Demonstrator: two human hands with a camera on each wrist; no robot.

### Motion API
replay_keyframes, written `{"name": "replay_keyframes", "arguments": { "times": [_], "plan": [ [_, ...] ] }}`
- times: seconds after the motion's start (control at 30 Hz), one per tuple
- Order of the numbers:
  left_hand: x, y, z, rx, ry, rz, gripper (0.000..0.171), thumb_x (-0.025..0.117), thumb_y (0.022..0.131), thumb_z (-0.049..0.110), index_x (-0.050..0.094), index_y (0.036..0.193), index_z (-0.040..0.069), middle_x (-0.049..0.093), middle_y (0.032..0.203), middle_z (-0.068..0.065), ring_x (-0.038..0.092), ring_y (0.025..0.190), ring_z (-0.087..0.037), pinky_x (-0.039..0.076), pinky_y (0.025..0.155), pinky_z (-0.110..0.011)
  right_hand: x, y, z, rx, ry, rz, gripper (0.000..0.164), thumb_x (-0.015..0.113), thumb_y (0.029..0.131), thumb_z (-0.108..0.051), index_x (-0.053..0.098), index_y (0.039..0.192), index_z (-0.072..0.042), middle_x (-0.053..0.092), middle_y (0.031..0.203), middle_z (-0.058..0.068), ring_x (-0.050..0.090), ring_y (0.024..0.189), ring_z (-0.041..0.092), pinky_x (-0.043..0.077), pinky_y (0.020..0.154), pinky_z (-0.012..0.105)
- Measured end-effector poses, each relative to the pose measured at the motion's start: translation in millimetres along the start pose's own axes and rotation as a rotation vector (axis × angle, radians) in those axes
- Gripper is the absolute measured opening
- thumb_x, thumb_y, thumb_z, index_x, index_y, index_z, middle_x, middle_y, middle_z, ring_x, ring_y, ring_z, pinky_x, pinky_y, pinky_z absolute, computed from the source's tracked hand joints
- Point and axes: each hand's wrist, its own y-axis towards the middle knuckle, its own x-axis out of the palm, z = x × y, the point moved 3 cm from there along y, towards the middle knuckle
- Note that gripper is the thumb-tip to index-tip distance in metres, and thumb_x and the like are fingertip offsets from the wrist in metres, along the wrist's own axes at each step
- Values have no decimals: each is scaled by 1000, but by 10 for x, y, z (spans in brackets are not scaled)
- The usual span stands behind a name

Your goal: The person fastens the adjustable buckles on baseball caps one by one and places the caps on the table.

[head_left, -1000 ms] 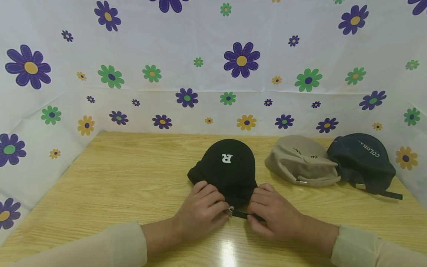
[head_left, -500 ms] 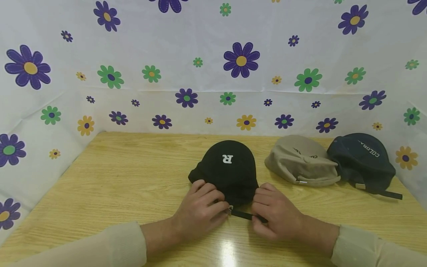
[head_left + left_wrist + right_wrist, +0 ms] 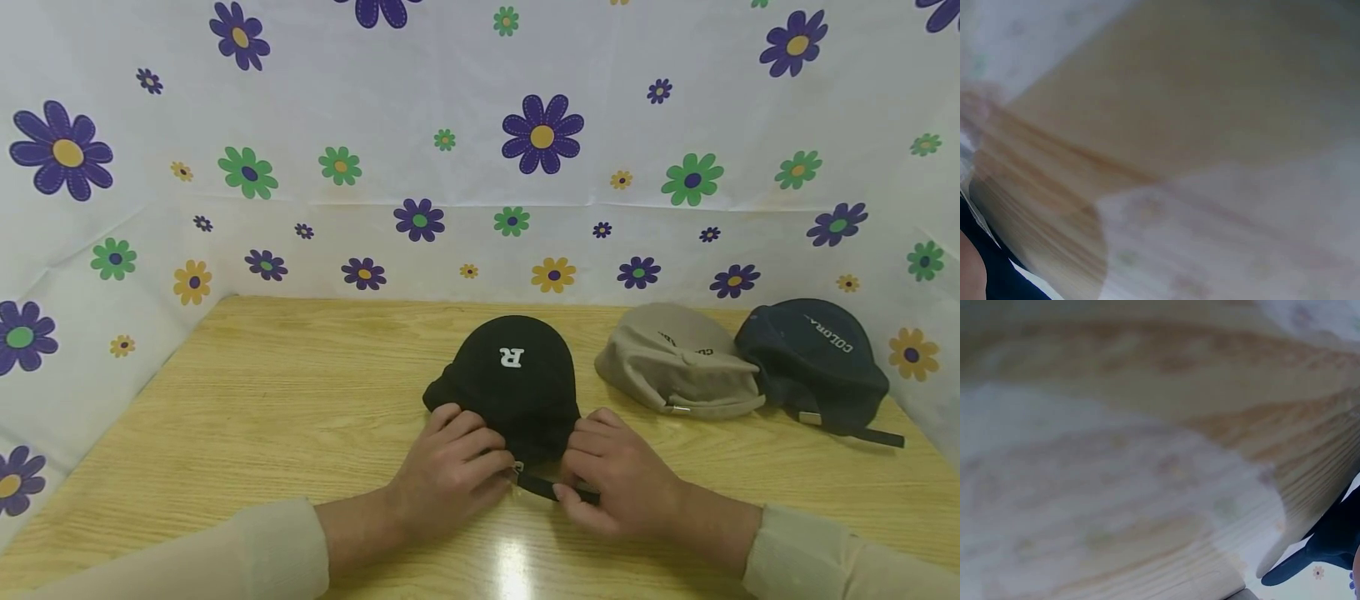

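A black baseball cap (image 3: 517, 375) with a white letter R sits mid-table in the head view, its strap side toward me. My left hand (image 3: 453, 475) grips the cap's lower left edge, beside the small metal buckle (image 3: 518, 468). With curled fingers my right hand (image 3: 622, 479) holds the lower right edge, and its thumb lies on the loose black strap (image 3: 536, 486). The strap runs from the buckle to the right hand, sagging slightly. Both wrist views mostly show blurred table; dark cloth (image 3: 997, 262) fills the left one's lower corner, and a dark strip (image 3: 1288, 567) shows in the right one.
To the right on the wooden table (image 3: 285, 392) lies a beige cap (image 3: 675, 367). A navy cap (image 3: 817, 367) touches it, its strap sticking out to the right. Behind the table hangs a white flowered cloth (image 3: 465, 100).
The cap has shifted very slightly right since a second ago. My right hand moved a little right, then back left, its thumb now farther along the strap, which bows downward more.
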Motion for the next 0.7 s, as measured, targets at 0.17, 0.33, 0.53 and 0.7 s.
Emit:
{"name": "replay_keyframes", "arguments": {
  "times": [0.17, 0.33, 0.53, 0.7],
  "plan": [
    [8, -6, 0, -4, 6, -13, 14, 83, 75, 20, 74, 86, 20, 67, 88, 8, 56, 84, -14, 39, 82, -36, 17, -11, 3, 13, -2, -22, 27, 52, 95, -30, 54, 70, -19, 41, 67, -10, 39, 64, 8, 35, 71, 28],
    [6, -6, 3, -9, 6, -9, 14, 83, 75, 20, 73, 86, 20, 67, 88, 8, 56, 84, -14, 39, 84, -37, 21, -17, -4, 16, -7, -51, 26, 52, 96, -30, 57, 73, -19, 44, 68, -10, 42, 66, 9, 36, 72, 29],
    [0, -6, 0, -16, 9, -12, 13, 83, 76, 21, 74, 85, 20, 68, 88, 8, 56, 84, -14, 39, 84, -38, 25, -19, -7, 9, -1, -57, 25, 53, 95, -30, 58, 73, -19, 46, 69, -10, 42, 66, 9, 35, 72, 28],
    [3, -3, -2, -15, 11, -13, 12, 82, 76, 21, 74, 86, 21, 68, 88, 8, 57, 84, -14, 39, 84, -38, 29, -12, 0, -7, 6, -38, 25, 52, 95, -28, 57, 72, -18, 45, 68, -10, 42, 65, 8, 34, 71, 27]
  ]
}}
